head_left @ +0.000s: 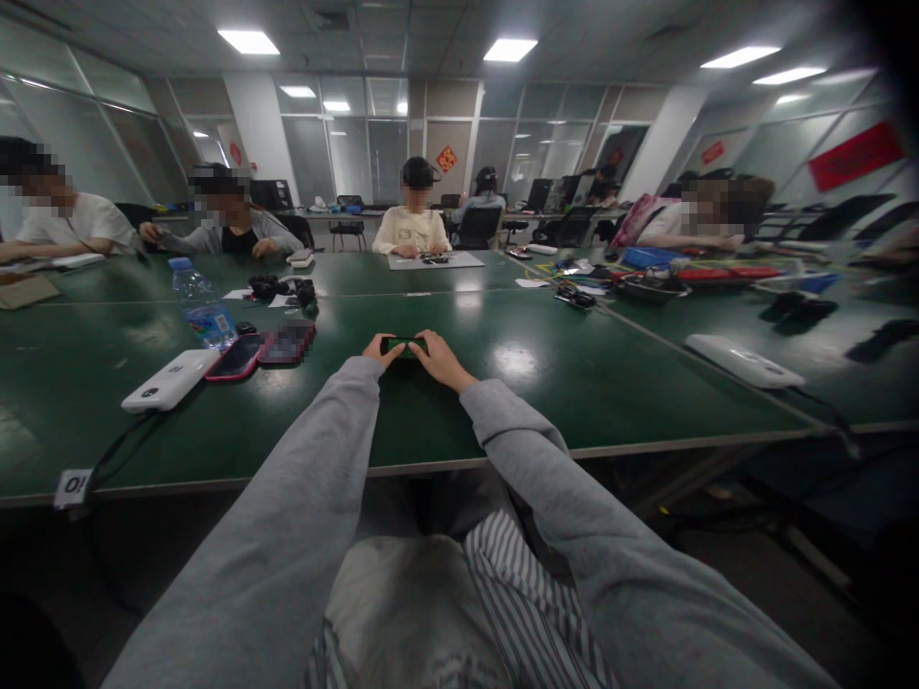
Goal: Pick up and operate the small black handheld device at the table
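Note:
A dark smartphone (pixel 403 342) is held sideways between my two hands, just above the green table (pixel 345 421). My left hand (pixel 381 350) is closed round its left end, the thumb lying toward the screen. Round the right end, my right hand (pixel 439 358) is closed too, with its thumb on the screen. What the screen shows is too small to read. To the left of my hands lie a phone with a pink edge (pixel 235 358) and a second reddish, blurred phone-like thing (pixel 287 343).
On the left stand a water bottle (pixel 203 304) and a white power bank (pixel 170 380) with a cable. Another white power bank (pixel 744 362) lies on the right. Cables and a blue tray (pixel 652 257) are farther back. Several people sit around the table, one person (pixel 412 230) straight across.

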Demonstrator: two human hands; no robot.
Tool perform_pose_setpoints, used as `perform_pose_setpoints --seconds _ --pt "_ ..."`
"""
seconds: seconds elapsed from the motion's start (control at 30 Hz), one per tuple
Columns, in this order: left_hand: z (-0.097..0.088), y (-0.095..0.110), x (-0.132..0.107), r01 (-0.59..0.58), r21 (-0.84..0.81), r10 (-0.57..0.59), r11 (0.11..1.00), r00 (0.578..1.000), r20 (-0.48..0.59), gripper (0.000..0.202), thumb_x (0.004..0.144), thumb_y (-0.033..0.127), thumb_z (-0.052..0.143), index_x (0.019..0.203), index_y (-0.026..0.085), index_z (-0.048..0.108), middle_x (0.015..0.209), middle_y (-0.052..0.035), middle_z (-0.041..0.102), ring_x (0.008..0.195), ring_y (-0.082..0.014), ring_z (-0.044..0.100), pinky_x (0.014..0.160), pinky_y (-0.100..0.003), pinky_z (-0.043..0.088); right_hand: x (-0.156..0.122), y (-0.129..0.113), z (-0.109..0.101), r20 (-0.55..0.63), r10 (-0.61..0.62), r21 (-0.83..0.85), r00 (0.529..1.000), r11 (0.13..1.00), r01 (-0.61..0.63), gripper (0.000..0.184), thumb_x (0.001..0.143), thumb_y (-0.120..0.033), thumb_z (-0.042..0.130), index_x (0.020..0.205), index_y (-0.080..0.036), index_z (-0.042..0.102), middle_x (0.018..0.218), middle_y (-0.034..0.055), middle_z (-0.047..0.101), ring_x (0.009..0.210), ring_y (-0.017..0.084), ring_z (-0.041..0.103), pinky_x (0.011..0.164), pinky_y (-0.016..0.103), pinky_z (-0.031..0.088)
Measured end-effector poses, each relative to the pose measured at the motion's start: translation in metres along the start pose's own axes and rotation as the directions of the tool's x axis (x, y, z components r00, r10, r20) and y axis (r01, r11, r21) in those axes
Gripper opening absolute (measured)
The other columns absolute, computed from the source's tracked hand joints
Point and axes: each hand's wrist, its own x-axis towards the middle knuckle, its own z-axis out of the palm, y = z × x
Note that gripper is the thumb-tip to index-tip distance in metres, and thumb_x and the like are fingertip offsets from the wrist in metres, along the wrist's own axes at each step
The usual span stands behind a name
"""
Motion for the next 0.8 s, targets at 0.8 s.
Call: perform_pose_setpoints --seconds 0.8 --pt "-0.0005 -0.0019 0.0004 -0.024 0.016 0.024 1.0 1.0 0.007 0.046 0.07 0.046 0.062 0.106 0.019 0.053 0.103 -0.0083 0.059 0.095 -0.0203 0.055 0.084 -0.034 0.042 0.0004 0.0016 0.0012 -0.016 -0.004 0.017 1.0 1.0 0.005 0.034 0.087 -0.045 0.04 0.105 -0.017 0.049 0.099 0.0091 0.053 0.095 0.019 0.05 0.085 0.034 0.04"
